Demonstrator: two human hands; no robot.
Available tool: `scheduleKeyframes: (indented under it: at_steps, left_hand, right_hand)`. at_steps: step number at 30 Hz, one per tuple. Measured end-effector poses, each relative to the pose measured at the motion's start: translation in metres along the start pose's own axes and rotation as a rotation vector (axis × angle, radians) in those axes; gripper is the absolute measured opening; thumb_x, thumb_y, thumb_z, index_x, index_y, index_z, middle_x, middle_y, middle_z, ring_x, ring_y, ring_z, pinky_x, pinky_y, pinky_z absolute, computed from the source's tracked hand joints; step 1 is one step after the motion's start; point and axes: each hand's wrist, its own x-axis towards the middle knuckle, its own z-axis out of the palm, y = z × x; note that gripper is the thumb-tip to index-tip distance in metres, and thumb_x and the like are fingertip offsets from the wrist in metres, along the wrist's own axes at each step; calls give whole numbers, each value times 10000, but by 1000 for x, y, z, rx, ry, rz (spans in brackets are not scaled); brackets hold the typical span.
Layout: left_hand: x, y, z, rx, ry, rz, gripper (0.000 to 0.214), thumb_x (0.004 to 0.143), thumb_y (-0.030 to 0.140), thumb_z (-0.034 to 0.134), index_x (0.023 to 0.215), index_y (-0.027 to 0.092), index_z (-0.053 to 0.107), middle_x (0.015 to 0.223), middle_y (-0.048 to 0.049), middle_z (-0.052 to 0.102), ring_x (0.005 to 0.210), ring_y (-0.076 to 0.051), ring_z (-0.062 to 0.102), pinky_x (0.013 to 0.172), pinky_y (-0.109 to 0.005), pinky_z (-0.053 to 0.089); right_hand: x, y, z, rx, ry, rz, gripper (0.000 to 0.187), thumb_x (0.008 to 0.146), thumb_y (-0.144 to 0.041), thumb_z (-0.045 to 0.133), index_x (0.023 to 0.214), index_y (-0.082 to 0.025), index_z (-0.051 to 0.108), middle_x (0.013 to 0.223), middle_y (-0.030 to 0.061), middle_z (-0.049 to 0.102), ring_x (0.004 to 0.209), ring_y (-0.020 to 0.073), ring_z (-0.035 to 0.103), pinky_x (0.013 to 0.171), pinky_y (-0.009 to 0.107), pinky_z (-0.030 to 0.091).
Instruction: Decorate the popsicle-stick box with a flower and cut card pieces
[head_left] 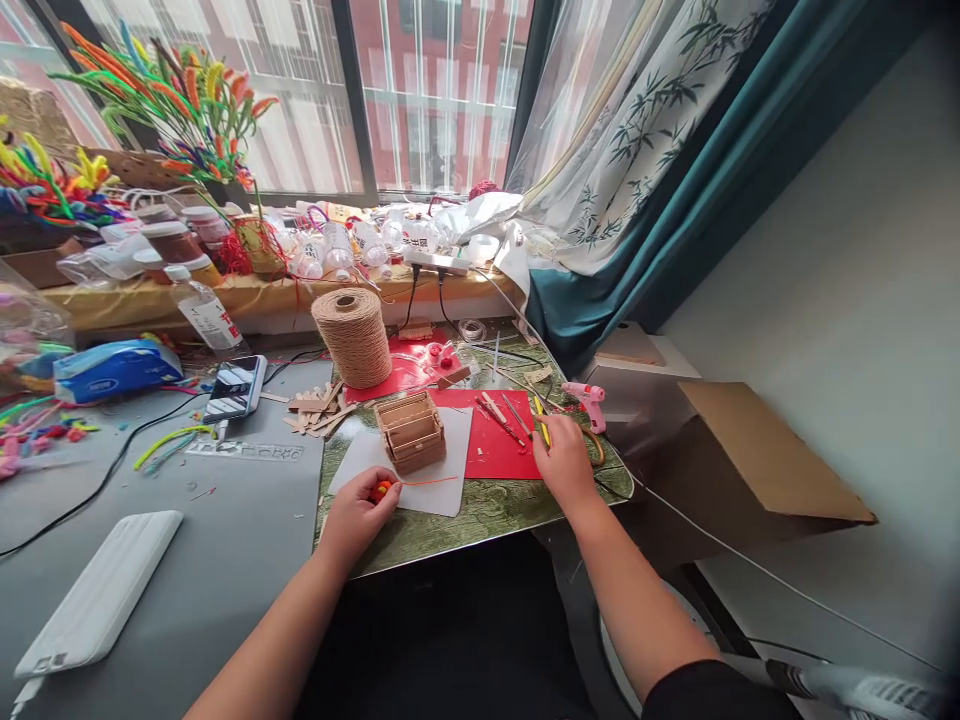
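My left hand (pixel 367 505) is closed around a small orange-and-red object (pixel 381 490), mostly hidden by the fingers. A thin orange strand (pixel 431 481) stretches right from it over a white sheet (pixel 450 500). Just above that hand stands a small brown box-shaped model (pixel 411 432) with an open, divided top. My right hand (pixel 561 455) is closed on a slim yellow tool (pixel 541 420) at the right edge of a red sheet (pixel 487 460). Several thin pen-like tools (pixel 501 418) lie on the red sheet, left of the right hand.
A twine spool (pixel 351 340) stands behind the model, with wooden sticks (pixel 319 410) to its left. A pink glue gun (pixel 585 400) lies beyond my right hand. Further left are a phone (pixel 234 388), a white power bank (pixel 101 590) and a bottle (pixel 206 315).
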Motion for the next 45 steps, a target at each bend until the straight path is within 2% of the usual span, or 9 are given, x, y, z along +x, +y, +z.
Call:
scheduleKeyframes:
  at_steps: [6,13,18,22,27,31,35,39,45]
  left_hand:
    - [1,-2,0,-41,11,14,217,918,436,620,901,222,656,729,26,610,637,-137,533,618,-247,436]
    - [-7,2,-4,-109,93,59,193,953,396,573,919,216,632,821,3,645,699,-141,557,684,-256,469]
    - [-11,1,-8,-111,106,74,189,955,402,579,930,223,633,795,8,632,687,-145,564,670,-259,474]
    - [-12,-4,-7,-97,109,88,191,952,409,582,937,228,641,810,6,658,696,-151,593,678,-264,486]
    - [-12,-5,-5,-73,215,117,179,945,386,586,947,222,659,845,-8,687,728,-159,624,734,-278,513]
    - [-13,-2,-7,-51,277,167,148,955,350,575,929,222,644,859,-13,681,761,-160,626,758,-280,510]
    - [-18,-2,-7,-50,346,196,138,959,327,567,903,216,625,839,-15,649,768,-158,610,767,-283,505]
    - [-21,1,-10,-81,435,171,134,954,326,579,908,210,625,836,-13,648,765,-153,609,778,-283,510]
    - [-18,33,-28,-89,504,92,160,951,354,603,909,204,634,835,-13,665,739,-139,613,742,-260,513]
  right_hand:
    - [11,60,-25,-311,-299,264,437,845,-252,698,1270,-156,658,1197,173,631,1127,310,599,966,381,453]
    - [24,75,-28,-135,-480,490,548,632,-152,781,1165,-126,655,908,91,686,759,222,651,664,288,440]
    - [24,65,-43,-49,-459,437,496,646,-113,722,1137,-147,664,767,23,672,660,183,631,618,272,441]
    - [22,50,-55,116,-345,403,476,677,-175,705,1151,-166,661,814,48,679,712,208,644,662,309,489]
    - [3,8,-48,716,-248,435,466,694,-302,768,1113,-209,587,955,54,646,821,199,624,711,310,508]
    - [-41,-49,-24,1288,-606,445,463,758,-458,851,1016,-223,547,826,-31,506,592,81,441,557,234,370]
    - [-89,-98,-5,1608,-895,475,521,807,-611,812,998,-221,525,794,-43,434,567,57,336,527,219,271]
    - [-115,-123,3,1643,-1176,553,492,874,-629,741,1033,-205,550,766,-37,451,560,59,353,526,222,274]
    - [-125,-136,15,1552,-1206,467,482,885,-628,731,997,-226,489,767,-46,488,564,67,410,560,232,331]
